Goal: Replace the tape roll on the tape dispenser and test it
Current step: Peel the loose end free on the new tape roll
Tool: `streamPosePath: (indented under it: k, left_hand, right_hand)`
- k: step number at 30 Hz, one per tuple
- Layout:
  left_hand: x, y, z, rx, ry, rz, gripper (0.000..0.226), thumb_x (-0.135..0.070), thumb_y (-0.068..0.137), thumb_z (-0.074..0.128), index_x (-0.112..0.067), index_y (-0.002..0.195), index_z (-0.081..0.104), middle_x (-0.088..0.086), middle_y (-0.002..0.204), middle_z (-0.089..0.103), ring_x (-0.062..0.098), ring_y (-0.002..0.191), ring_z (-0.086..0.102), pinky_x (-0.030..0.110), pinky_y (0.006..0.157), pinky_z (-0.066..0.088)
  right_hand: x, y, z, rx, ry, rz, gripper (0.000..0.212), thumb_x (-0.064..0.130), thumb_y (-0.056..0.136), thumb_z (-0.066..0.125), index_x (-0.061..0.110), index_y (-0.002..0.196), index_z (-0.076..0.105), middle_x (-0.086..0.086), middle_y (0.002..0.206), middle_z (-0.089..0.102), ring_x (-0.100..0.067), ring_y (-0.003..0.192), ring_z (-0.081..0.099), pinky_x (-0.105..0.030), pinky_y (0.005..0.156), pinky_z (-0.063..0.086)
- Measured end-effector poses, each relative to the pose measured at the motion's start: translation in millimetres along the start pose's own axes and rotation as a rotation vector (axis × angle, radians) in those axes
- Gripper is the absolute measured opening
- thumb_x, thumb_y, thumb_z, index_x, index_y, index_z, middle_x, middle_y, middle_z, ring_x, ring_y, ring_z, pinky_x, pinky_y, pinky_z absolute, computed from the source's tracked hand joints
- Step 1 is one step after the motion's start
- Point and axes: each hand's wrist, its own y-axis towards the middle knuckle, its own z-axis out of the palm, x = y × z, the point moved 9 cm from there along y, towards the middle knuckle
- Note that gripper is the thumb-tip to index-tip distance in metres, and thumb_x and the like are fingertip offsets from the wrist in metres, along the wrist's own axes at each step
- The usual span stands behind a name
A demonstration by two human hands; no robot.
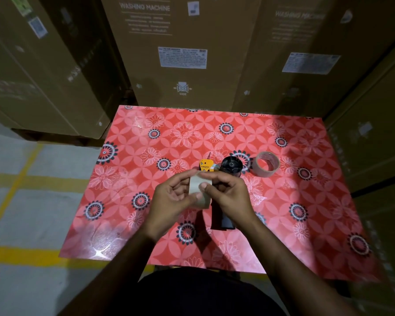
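Tape roll [200, 192], gripped between both hands [201, 195]

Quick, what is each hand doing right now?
Left hand: grips the clear tape roll.
Right hand: pinches the same roll, thumb on its face.

2 bare forearms reach forward, no sleeves, watch or rings visible on the left hand [169, 197] or right hand [228, 192]; dark clothing covers the torso.
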Motion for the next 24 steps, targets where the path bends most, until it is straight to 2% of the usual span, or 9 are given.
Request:
streamPosePath:
  k: [3,5,10,12,14,16,18,21,24]
  left_hand:
    - [-1.9,-1.7,7.5,0.028,0.049,0.029,0.037,0.011,0.078,0.077,-0.007,0.11,0.07,0.002,0.104,0.078,0.018,0.099,0.074,0.03,0.081,0.059]
    - [-3.8,-2.7,8.3,-0.015,0.06,0.046,0.031,0.009,0.078,0.078,-0.007,0.103,0.072,0.002,0.094,0.079,0.015,0.09,0.074,0.029,0.077,0.059]
    - [-8.8,-0.5,-3.5,-0.137,0.104,0.088,0.012,-0.007,0.08,0.08,-0.01,0.089,0.074,-0.006,0.076,0.07,0.01,0.075,0.066,0.022,0.07,0.054]
    - [-11.5,-1.8,1.4,-0.078,0.101,0.08,0.02,-0.008,0.08,0.08,-0.009,0.099,0.073,-0.004,0.087,0.074,0.013,0.085,0.069,0.026,0.075,0.056]
    - [-9.3,-3.1,7.2,0.021,0.025,0.045,0.04,0.009,0.082,0.075,-0.004,0.119,0.067,0.006,0.113,0.075,0.021,0.104,0.072,0.032,0.086,0.059]
    - [-6.8,-2.3,6.8,0.064,0.008,0.024,0.052,0.02,0.082,0.069,-0.004,0.127,0.063,0.011,0.121,0.073,0.026,0.111,0.07,0.034,0.086,0.059]
    - [-7.2,0.8,2.7,0.052,0.045,0.015,0.048,0.012,0.083,0.074,-0.012,0.124,0.067,0.008,0.11,0.075,0.027,0.102,0.072,0.037,0.081,0.06]
    - [-7.5,2.8,-2.0,-0.017,0.119,0.004,0.031,-0.002,0.084,0.078,-0.016,0.111,0.073,0.0,0.082,0.07,0.017,0.08,0.07,0.036,0.072,0.058]
    - [-8.8,0.5,-4.8,-0.067,0.103,0.03,0.017,-0.008,0.083,0.078,-0.013,0.099,0.075,0.017,0.087,0.072,0.026,0.081,0.072,0.049,0.073,0.059]
  right_hand:
    - [4.5,1.0,-4.6,-0.089,-0.018,-0.031,0.009,0.017,0.091,0.073,0.021,0.096,0.08,0.002,0.094,0.077,-0.016,0.09,0.072,-0.029,0.078,0.053]
    - [8.2,0.4,-2.3,-0.062,0.006,-0.04,0.011,0.013,0.092,0.07,0.019,0.096,0.079,0.002,0.097,0.078,-0.013,0.095,0.072,-0.023,0.081,0.051]
    - [7.1,-5.1,8.7,0.129,0.037,-0.043,0.021,0.003,0.09,0.069,0.006,0.11,0.075,-0.005,0.116,0.075,-0.022,0.114,0.068,-0.036,0.095,0.054]
    - [8.6,-4.0,4.2,0.089,0.053,-0.034,0.02,0.006,0.088,0.073,0.011,0.107,0.077,-0.005,0.112,0.076,-0.021,0.109,0.07,-0.037,0.092,0.056]
    - [9.8,-1.7,-2.1,0.007,0.064,-0.024,0.019,0.006,0.086,0.075,0.017,0.101,0.079,-0.003,0.106,0.077,-0.018,0.1,0.072,-0.031,0.083,0.055]
    - [11.0,-0.6,-3.7,-0.025,0.063,-0.032,0.019,0.004,0.087,0.075,0.017,0.099,0.079,-0.002,0.107,0.078,-0.017,0.1,0.072,-0.027,0.082,0.053]
    - [12.2,-1.6,-0.4,0.013,0.022,-0.057,0.018,0.007,0.09,0.071,0.015,0.105,0.078,-0.002,0.111,0.076,-0.017,0.108,0.07,-0.029,0.088,0.053]
    - [9.2,-5.3,6.9,0.126,0.012,-0.046,0.029,0.004,0.092,0.067,0.009,0.12,0.071,-0.004,0.122,0.072,-0.02,0.119,0.065,-0.032,0.098,0.052]
    - [7.4,-5.8,4.8,0.108,0.047,-0.019,0.025,0.005,0.09,0.069,0.007,0.114,0.074,-0.006,0.116,0.074,-0.021,0.112,0.068,-0.031,0.089,0.052]
